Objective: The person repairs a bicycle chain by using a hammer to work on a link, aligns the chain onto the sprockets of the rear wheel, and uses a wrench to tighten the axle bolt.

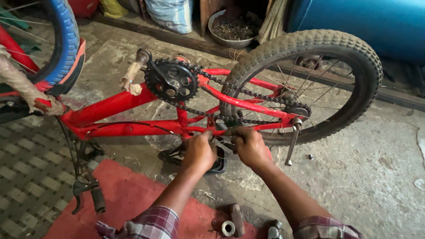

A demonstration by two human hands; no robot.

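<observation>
A red bicycle frame (110,106) lies upside down on the floor, chainring (171,82) and chain (248,94) facing up. Its rear wheel (310,84) stands at the right. My left hand (200,151) and my right hand (249,146) are side by side at the lower frame tube, just above the black saddle (177,156). Both have fingers closed around small metal parts of the rear brake; what exactly each grips is hidden. A spanner (292,144) hangs from the rear axle nut, apart from my right hand.
A red mat (128,199) lies at the near left, with a hammer head (235,219) and a metal socket (228,228) at its edge. A handlebar grip (97,199) rests on it. A blue-tyred wheel (66,40) stands far left, a bowl of scrap (232,28) at the back.
</observation>
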